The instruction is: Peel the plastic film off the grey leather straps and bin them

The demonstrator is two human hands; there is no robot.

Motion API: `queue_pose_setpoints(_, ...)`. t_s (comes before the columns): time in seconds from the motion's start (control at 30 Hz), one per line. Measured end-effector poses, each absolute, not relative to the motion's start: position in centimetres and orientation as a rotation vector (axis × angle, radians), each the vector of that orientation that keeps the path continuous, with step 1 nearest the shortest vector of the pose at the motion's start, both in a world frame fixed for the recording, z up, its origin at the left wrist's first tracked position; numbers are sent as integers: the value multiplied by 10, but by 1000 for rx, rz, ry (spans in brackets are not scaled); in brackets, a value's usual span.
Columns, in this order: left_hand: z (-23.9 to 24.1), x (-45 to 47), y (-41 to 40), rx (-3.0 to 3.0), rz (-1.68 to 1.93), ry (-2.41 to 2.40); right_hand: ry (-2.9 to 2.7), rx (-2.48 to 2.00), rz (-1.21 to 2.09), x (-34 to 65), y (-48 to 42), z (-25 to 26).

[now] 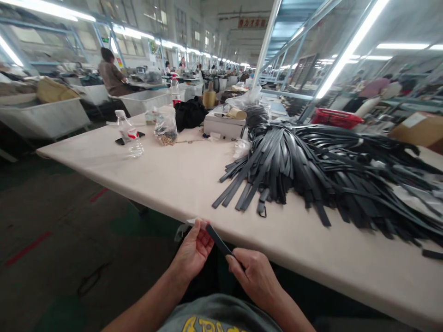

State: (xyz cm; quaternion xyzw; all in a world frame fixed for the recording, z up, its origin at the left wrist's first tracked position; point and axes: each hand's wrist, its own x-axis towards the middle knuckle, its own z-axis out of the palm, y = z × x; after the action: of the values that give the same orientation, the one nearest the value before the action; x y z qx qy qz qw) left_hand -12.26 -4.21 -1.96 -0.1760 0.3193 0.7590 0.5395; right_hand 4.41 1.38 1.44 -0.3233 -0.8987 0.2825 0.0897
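Below the near edge of the table, both hands hold one dark strap point(218, 240). My left hand point(193, 251) pinches its upper end, where a small pale piece shows at the fingertips. My right hand point(254, 274) is closed around the strap's lower end. A large heap of similar dark straps point(311, 170) lies on the beige table point(155, 175), right of centre, a little beyond the hands.
A plastic water bottle point(129, 133), a black phone, a clear bag of small parts point(165, 127), a black bag point(189, 114) and a white box point(223, 124) stand at the far side. A red basket point(335, 118) sits behind the heap. Other people work at distant benches.
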Motion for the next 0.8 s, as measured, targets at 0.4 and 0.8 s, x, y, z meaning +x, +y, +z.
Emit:
queue_pose_setpoints(0.4, -24, -111, -56, -356, 1740, 827, -2711, -956, 929, 28, 16, 10)
queue_pose_setpoints(0.8, -31, -118, -67, -464, 1828, 913, -2515, -956, 1200, 43, 30, 29)
